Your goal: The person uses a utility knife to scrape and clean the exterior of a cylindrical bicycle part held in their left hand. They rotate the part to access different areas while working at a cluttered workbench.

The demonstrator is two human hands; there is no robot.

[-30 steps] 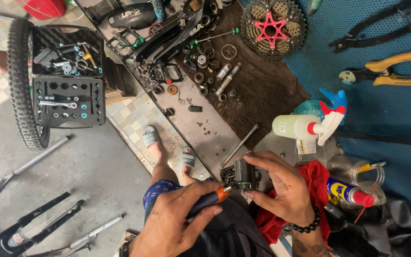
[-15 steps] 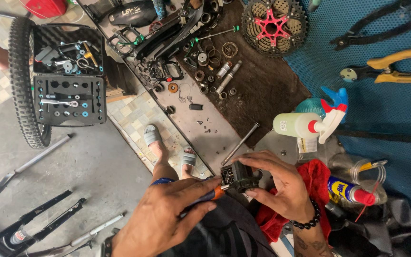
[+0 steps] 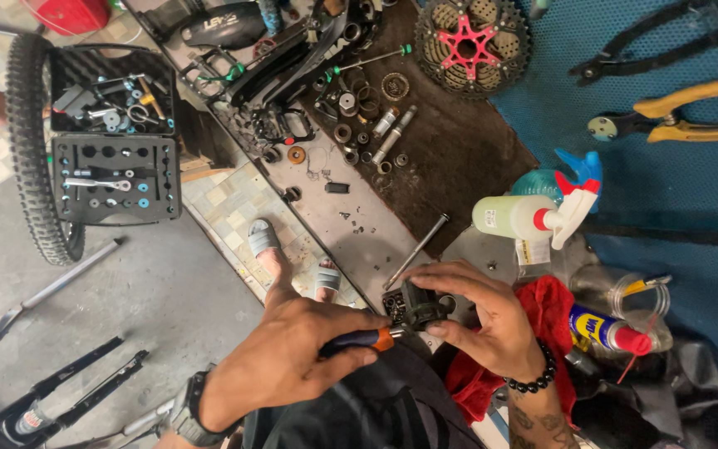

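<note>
— Listing the head view, item one: left hand [image 3: 292, 362], grip closed around a screwdriver [image 3: 359, 339] with a dark blue handle and orange collar, tip at a small black part [image 3: 420, 308].

— And the other hand?

— Item two: right hand [image 3: 479, 320], fingers pinched on that same black part, held just above the near edge of the surface [image 3: 326, 208], right of centre.

— Risks on record?

— Tip slipping off the part: the right fingertips sit just beside it and could be jabbed. The part is held in the air, not braced, so a hard push may twist it loose.

— Neighbouring items?

— Red rag [image 3: 542, 333] under the right wrist, aerosol can [image 3: 608, 330] and spray bottle [image 3: 533, 212] to the right, long metal pin [image 3: 415, 251] just beyond. Anything dropped may roll off onto the floor by the sandalled feet [image 3: 292, 254], or vanish among the loose bearings and spacers [image 3: 359, 116] farther off.
</note>
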